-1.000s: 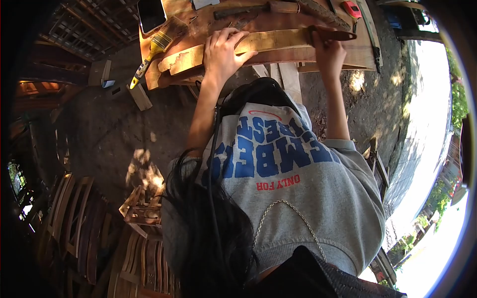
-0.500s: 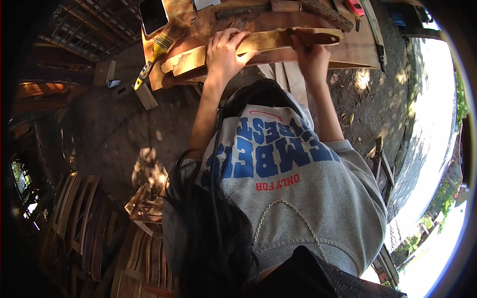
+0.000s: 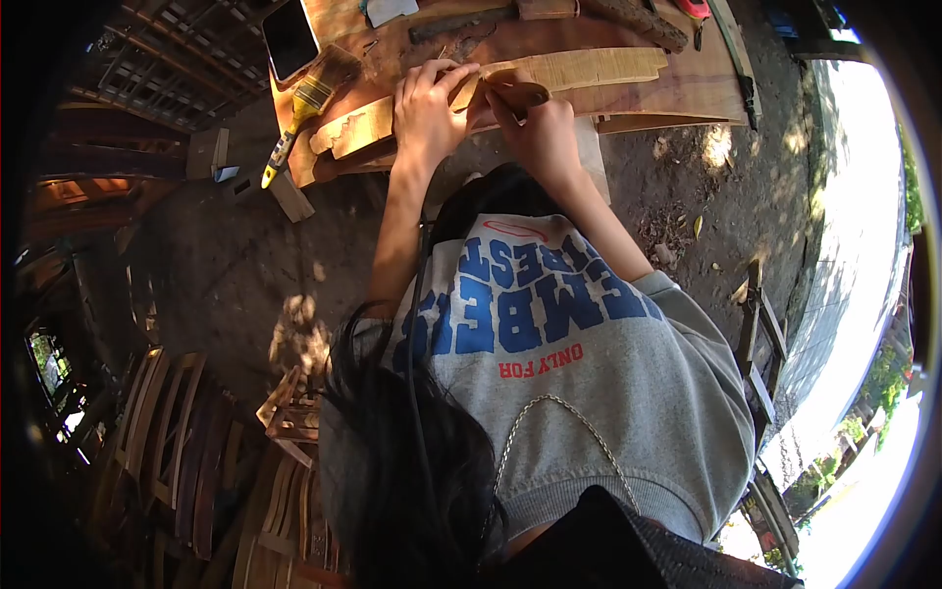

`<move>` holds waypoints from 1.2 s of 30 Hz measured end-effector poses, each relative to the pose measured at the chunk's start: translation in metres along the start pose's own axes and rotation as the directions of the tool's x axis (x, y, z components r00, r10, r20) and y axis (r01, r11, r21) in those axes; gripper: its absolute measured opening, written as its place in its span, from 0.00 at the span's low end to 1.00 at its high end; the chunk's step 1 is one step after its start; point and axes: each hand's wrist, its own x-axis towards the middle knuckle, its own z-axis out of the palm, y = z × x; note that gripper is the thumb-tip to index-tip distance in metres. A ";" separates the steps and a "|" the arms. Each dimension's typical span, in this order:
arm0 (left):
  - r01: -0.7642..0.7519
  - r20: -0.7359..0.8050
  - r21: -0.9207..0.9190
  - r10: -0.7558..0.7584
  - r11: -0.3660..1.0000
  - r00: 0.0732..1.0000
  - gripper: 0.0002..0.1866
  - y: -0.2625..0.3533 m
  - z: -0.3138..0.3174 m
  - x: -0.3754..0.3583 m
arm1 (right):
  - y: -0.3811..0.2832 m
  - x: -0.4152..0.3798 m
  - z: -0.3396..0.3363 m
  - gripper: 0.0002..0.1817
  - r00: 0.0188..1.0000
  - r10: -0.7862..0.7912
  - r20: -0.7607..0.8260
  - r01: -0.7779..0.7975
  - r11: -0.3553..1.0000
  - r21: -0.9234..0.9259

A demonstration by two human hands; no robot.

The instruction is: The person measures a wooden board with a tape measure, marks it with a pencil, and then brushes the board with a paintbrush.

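Observation:
A long, pale, slightly curved wooden slat (image 3: 589,67) with a jagged left end lies across the wooden worktable (image 3: 677,102). My left hand (image 3: 427,110) grips it left of the middle, fingers over its top face. Close beside it, my right hand (image 3: 543,128) is closed on a curled brown sheet (image 3: 520,90), which looks like sandpaper, against the slat. The right fingertips are partly hidden by the sheet.
A yellow-handled paintbrush (image 3: 304,108) and a phone (image 3: 289,41) lie at the table's left. A rough stick (image 3: 638,22) and a red tool (image 3: 695,8) are at the back. Curved wooden pieces (image 3: 162,432) stand low at left.
My right hand has slid left along the slat with the brown sheet, from near its right end to beside my left hand. My left hand stays on the slat.

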 end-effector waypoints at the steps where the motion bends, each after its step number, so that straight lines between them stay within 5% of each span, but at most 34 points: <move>1: 0.010 0.011 -0.013 -0.009 1.000 1.000 0.25 -0.001 -0.001 0.000 | 0.000 0.000 -0.001 0.10 0.999 -0.032 -0.009 0.032 0.999 0.002; 4: 0.021 -0.006 0.006 -0.021 1.000 1.000 0.25 0.001 0.001 0.000 | 0.038 0.013 -0.046 0.14 0.972 0.213 -0.098 -0.215 0.977 -0.008; 9: 0.030 -0.002 0.026 -0.030 0.999 1.000 0.25 0.004 -0.001 0.001 | 0.080 0.026 -0.103 0.11 0.913 0.032 -0.406 -0.178 0.928 -0.327; 11: 0.030 -0.008 0.027 -0.030 0.999 1.000 0.26 0.003 -0.001 0.002 | 0.065 0.025 -0.083 0.11 0.948 0.133 -0.290 -0.241 0.893 -0.380; 12: 0.037 -0.004 0.023 -0.037 0.999 0.999 0.26 0.004 -0.001 0.001 | 0.052 0.023 -0.060 0.10 0.966 0.035 -0.258 -0.154 0.877 -0.455; 15: 0.054 0.009 0.007 -0.054 0.999 0.999 0.26 0.004 -0.001 0.001 | 0.009 0.010 -0.006 0.16 0.998 0.030 -0.051 -0.035 0.996 -0.083; 19: 0.078 0.026 -0.031 -0.078 0.996 0.997 0.26 0.002 -0.001 0.001 | 0.007 0.013 -0.006 0.12 0.999 0.043 0.025 -0.045 0.996 0.072; 22: 0.087 0.030 -0.023 -0.086 0.996 0.996 0.26 -0.007 -0.003 -0.002 | 0.039 0.023 -0.048 0.08 0.978 0.149 -0.149 -0.174 0.969 -0.175; 25: 0.103 0.034 -0.023 -0.102 0.994 0.994 0.26 -0.009 -0.004 -0.005 | 0.062 0.025 -0.073 0.07 0.941 0.114 -0.319 -0.186 0.961 -0.205; 27: 0.112 0.034 -0.020 -0.111 0.994 0.993 0.27 -0.013 -0.006 -0.006 | 0.051 0.024 -0.053 0.08 0.973 0.096 -0.211 -0.161 0.935 -0.317; 31: 0.105 0.030 -0.016 -0.104 0.994 0.994 0.27 -0.018 -0.008 -0.011 | 0.002 0.006 0.009 0.11 0.993 0.068 0.097 -0.070 0.997 0.016; 35: 0.092 0.032 -0.008 -0.092 0.996 0.995 0.26 -0.019 -0.010 -0.012 | 0.016 0.014 -0.012 0.11 0.985 0.088 0.152 -0.098 0.993 0.064; 36: 0.093 0.035 -0.007 -0.092 0.996 0.995 0.26 -0.018 -0.011 -0.012 | 0.031 0.018 -0.024 0.10 0.999 0.038 -0.029 -0.037 0.999 0.017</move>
